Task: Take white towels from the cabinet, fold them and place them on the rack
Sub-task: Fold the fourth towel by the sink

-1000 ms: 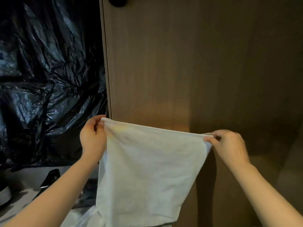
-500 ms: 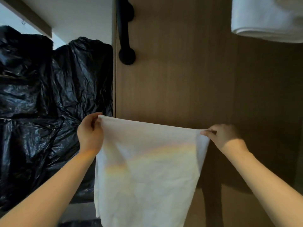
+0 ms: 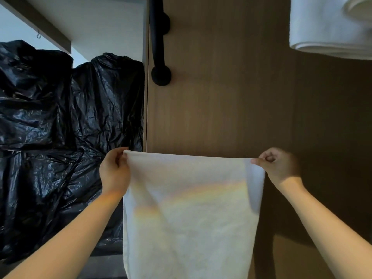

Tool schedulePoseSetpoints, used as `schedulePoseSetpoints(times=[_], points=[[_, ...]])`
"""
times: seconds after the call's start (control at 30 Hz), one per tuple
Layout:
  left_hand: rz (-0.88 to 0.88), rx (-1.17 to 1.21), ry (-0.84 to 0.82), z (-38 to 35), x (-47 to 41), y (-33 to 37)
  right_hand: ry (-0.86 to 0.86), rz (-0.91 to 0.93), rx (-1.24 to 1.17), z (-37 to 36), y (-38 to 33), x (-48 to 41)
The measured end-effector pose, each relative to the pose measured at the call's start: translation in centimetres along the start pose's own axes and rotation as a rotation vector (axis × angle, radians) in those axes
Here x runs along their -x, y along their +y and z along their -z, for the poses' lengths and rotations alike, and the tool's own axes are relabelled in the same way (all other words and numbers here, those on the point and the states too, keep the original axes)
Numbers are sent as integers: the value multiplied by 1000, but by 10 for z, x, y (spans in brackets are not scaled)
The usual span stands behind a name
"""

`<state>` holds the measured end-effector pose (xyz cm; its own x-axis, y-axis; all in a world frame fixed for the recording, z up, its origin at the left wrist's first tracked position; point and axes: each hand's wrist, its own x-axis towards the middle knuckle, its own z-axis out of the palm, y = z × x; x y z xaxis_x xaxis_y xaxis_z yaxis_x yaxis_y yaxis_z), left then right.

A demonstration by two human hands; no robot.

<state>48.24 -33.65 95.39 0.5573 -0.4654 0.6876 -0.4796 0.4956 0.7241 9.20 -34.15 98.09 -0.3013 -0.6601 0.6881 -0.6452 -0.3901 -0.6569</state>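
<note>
The white towel (image 3: 191, 208) has been lifted a little higher against the wooden cabinet door (image 3: 221, 97), and a stack of folded white towels (image 3: 326, 27) now shows above on the right. The left hand (image 3: 114, 172) and right hand (image 3: 279, 168) each pinch a top corner, fingers curled, holding the edge taut. It looks squared up for its next fold.
</note>
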Motion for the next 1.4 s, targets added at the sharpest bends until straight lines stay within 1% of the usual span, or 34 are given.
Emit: schedulePoseSetpoints(times=[0.07,0.13,0.3,0.5,0.57,0.63,0.7,0.8,0.87,1.13,1.23,1.4], points=[[-7,-4,0,0,-1,0,-28,30,26,-1,2,-1],[-18,-16,-4,-1,-4,1,-75,79,114,-1,4,-3],[-12,-8,-18,1,-5,1,-41,125,197,0,11,-4],[-15,5,-40,0,1,4,-24,118,224,-7,17,-4],[-5,21,-52,1,3,9,-69,93,276,-9,18,-3],[-6,57,-87,1,7,16,-156,37,301,-13,20,0],[-16,73,-142,-2,18,24,-217,6,260,-19,18,7],[-9,85,-261,-12,46,31,-243,44,121,-32,10,28],[3,120,-347,-16,69,30,-292,43,33,-40,3,50],[108,166,-628,-7,134,-4,-649,36,-238,-72,-8,142],[166,188,-698,-4,148,-14,-672,12,-359,-82,-4,165],[184,208,-731,0,162,-15,-692,-2,-458,-87,4,183]])
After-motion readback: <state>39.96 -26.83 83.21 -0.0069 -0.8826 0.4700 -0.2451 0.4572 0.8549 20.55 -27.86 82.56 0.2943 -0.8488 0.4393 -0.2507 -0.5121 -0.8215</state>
